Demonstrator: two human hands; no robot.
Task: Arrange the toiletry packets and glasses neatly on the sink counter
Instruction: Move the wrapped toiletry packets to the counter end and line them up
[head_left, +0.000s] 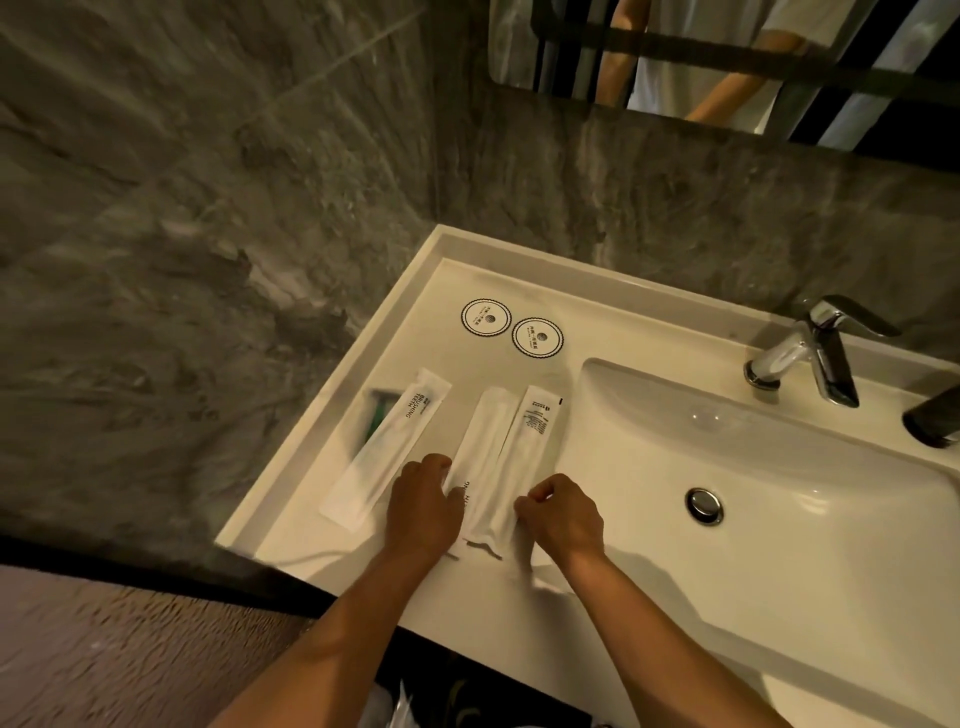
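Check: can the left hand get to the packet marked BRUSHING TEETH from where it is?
Probably yes. The left hand rests just beside the BRUSHING TEETH packet, whose near end lies uncovered on the counter with nothing between them.

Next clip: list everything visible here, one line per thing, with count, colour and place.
Toothbrush packets: three long white sleeves, on the counter left of the basin.
Green-handled item: one, partly under the leftmost packet.
Round coasters: two, white with black rims, behind the packets; no glasses on them.
Basin: one, white, right, with a chrome drain.
Faucet: one, chrome, behind the basin.
Dark object: one, at the right edge, unclear.
Mirror: one, top right.
Left hand: on the middle packets' near end.
Right hand: pinching the rightmost packet's near end.
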